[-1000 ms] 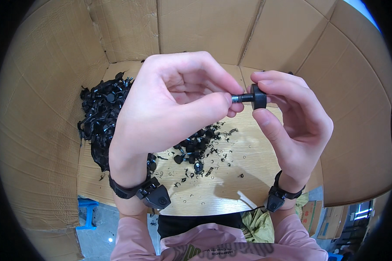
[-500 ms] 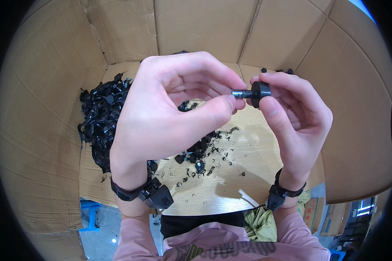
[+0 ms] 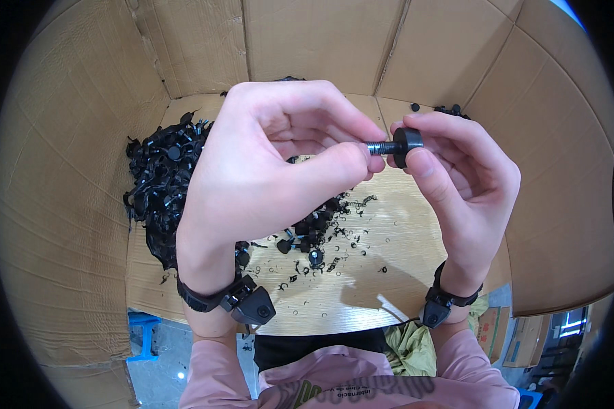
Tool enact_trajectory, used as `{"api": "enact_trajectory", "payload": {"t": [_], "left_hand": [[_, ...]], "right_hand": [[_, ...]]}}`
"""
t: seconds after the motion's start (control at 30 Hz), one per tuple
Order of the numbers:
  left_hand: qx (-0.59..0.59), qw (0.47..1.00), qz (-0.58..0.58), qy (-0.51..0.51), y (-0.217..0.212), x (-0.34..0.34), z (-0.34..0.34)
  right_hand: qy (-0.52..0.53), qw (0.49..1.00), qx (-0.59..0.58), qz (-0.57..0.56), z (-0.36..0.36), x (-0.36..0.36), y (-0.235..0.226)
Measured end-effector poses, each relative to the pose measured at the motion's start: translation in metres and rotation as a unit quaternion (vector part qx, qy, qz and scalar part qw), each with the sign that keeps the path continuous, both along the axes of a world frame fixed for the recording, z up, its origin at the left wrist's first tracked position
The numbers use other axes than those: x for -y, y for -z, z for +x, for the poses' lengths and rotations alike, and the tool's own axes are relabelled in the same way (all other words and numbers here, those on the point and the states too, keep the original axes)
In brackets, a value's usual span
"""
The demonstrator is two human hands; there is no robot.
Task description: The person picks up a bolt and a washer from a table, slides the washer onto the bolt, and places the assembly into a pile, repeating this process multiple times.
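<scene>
Both hands are raised over a wooden table (image 3: 389, 232). My left hand (image 3: 266, 170) pinches the end of a short threaded metal stud between thumb and fingers. My right hand (image 3: 457, 170) grips the round black knob (image 3: 407, 145) at the stud's other end with thumb and fingertips. The stud and knob form one small black screw knob held level between the two hands. Each wrist wears a black band with a small device.
A large heap of black plastic parts (image 3: 164, 184) lies on the table's left side, with loose parts and curly black shavings (image 3: 320, 238) scattered in the middle. A few black knobs (image 3: 450, 109) sit at the far right. Cardboard walls (image 3: 307, 41) surround the table on three sides.
My right-hand fingers have shifted around the knob, and both hands have risen slightly. The knob stays between the hands.
</scene>
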State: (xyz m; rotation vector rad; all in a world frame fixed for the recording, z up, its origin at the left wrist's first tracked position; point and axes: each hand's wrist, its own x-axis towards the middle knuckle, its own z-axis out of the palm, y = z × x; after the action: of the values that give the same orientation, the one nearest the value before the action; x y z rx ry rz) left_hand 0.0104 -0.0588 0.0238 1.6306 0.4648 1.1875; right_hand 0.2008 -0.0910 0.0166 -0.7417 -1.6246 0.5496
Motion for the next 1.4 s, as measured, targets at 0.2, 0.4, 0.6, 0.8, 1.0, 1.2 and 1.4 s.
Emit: {"api": "enact_trajectory", "payload": {"t": [0.2,0.4,0.6,0.8,1.0,1.2,1.4], "left_hand": [[0.0,1.0,-0.009,0.0,0.002,-0.003,0.0],[-0.047,0.998,0.028,-0.031,0.0,-0.002,0.003],[-0.066,0.98,0.172,-0.077,0.008,-0.012,0.006],[-0.07,0.982,0.159,-0.073,0.003,-0.004,0.0],[-0.068,0.992,0.089,-0.065,0.003,-0.005,0.001],[-0.064,0.995,0.047,-0.054,0.001,-0.004,0.001],[-0.07,0.994,0.055,-0.063,0.002,-0.004,0.002]], "right_hand": [[0.001,1.0,0.014,0.002,0.0,0.0,0.001],[0.006,1.0,-0.003,-0.021,-0.002,0.0,0.001],[0.006,0.994,-0.067,-0.088,-0.002,-0.002,0.0],[0.013,0.991,-0.072,-0.114,-0.004,-0.002,0.0],[0.012,0.991,-0.07,-0.11,-0.005,-0.001,0.001],[-0.006,0.994,-0.056,-0.095,-0.002,-0.002,0.003],[-0.011,0.993,-0.06,-0.105,-0.002,-0.001,0.003]]}}
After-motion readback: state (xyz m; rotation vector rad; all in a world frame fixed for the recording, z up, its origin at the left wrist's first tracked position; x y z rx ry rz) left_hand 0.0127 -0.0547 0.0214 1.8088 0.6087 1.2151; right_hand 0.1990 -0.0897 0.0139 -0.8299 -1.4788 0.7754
